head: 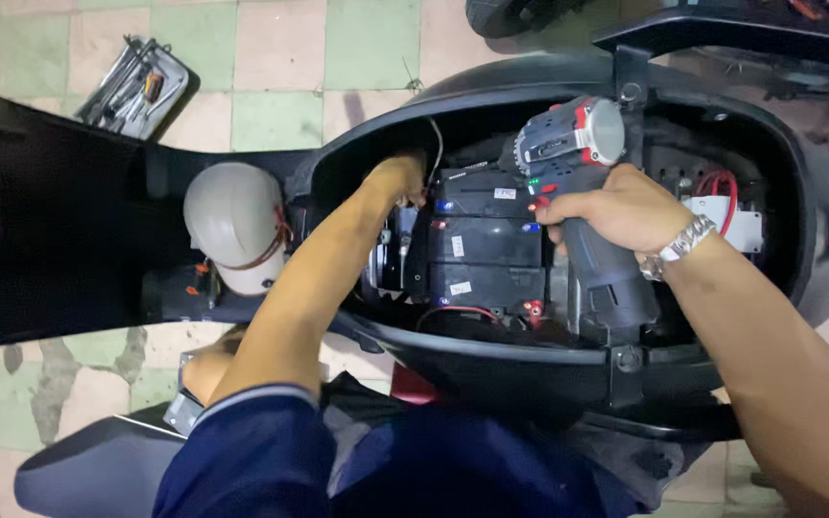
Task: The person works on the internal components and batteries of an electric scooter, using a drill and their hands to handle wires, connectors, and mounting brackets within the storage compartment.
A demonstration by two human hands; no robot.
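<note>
The right hand [616,206] is clenched around the grip of a grey-and-red cordless power drill [582,206], with the drill body pointing toward the far side of the open black scooter compartment [491,360]. The left hand [397,179] reaches into the far left corner of that compartment; whether its fingers grasp anything cannot be told. Between both hands sit black rectangular batteries [485,240] with red cables [458,311]. A grey helmet [235,223] rests left of the compartment. A metal tool tray [136,86] lies on the tiled floor, far left.
</note>
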